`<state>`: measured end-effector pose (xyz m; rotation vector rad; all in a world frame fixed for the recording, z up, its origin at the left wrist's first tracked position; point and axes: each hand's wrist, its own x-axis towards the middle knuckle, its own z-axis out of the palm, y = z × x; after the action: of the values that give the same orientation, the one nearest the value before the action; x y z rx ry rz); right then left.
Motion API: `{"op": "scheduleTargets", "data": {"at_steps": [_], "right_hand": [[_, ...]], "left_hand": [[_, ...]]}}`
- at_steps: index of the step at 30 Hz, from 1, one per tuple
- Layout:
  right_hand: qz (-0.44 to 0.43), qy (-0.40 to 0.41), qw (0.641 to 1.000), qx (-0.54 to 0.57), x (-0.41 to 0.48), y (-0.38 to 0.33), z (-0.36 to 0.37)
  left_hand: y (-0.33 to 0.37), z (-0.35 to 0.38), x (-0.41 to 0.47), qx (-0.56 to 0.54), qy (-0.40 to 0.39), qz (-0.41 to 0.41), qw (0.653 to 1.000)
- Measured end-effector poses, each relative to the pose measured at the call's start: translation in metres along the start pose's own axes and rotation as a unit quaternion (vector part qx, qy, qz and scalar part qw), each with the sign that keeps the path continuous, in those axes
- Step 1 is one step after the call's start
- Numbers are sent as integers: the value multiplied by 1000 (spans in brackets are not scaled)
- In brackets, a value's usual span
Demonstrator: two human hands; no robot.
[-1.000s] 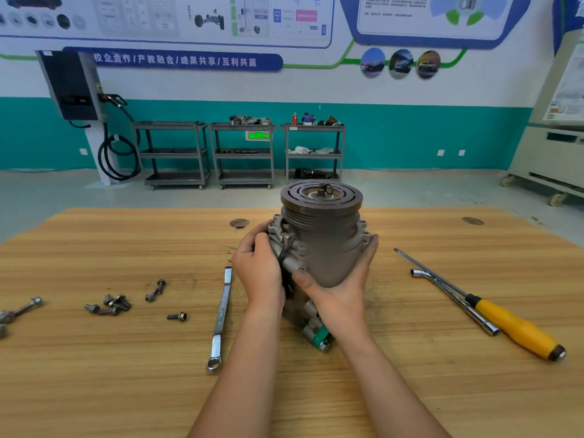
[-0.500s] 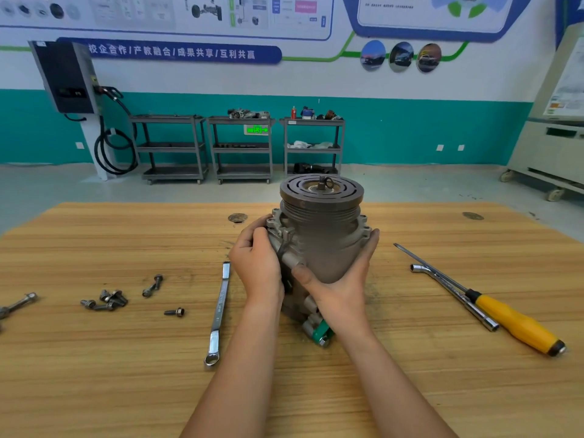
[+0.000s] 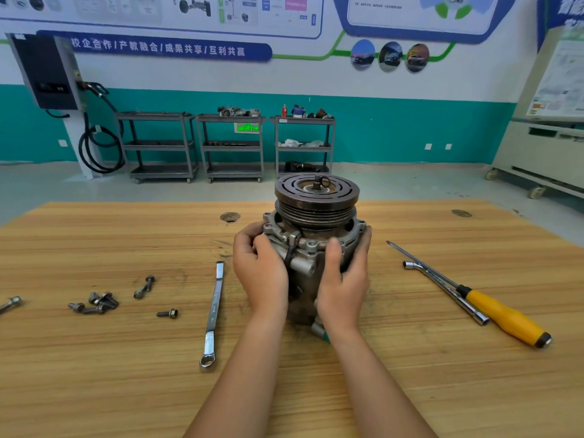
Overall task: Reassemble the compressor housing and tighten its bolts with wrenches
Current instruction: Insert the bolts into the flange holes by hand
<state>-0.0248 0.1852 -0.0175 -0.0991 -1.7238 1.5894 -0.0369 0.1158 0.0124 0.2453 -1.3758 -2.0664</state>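
Wooden worktop [image 3: 94, 374], seen from above and in front. Far left: one long bolt [image 3: 11, 303] at the edge of view, then loose bolts [image 3: 94, 303] scattered in a small heap, a pair and a single one. Left of centre: a ring wrench [image 3: 213, 314] lying flat, just beside the left hand [image 3: 260, 273]. Centre: the compressor [image 3: 316, 203] stands upright on the worktop, pulley uppermost, between the two hands. The left hand grips its left flank, fingers curled over the flange. The right hand [image 3: 344, 279] grips the right flank, thumb on the near face and fingers wrapped round the far side. Right: an L-wrench [image 3: 442, 289] and a yellow-handled screwdriver [image 3: 502, 317] lie side by side, well apart from the compressor.
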Motion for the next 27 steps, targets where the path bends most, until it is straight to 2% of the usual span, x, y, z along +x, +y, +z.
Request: {"op": "scheduleTargets", "data": {"at_steps": [2, 7, 12, 27], "right_hand": [[3, -10, 1000, -6, 1, 0, -3], [-35, 26, 999, -1, -6, -4, -1], [-49, 36, 998, -35, -5, -4, 1], [-52, 62, 996, -37, -6, -5, 4]], "left_hand": [[-1, 0, -3, 17, -7, 15, 1000], [-2, -1, -2, 47, -25, 58, 997], [-6, -3, 0, 35, -69, 64, 995], [-9, -2, 1, -7, -69, 63, 996]]}}
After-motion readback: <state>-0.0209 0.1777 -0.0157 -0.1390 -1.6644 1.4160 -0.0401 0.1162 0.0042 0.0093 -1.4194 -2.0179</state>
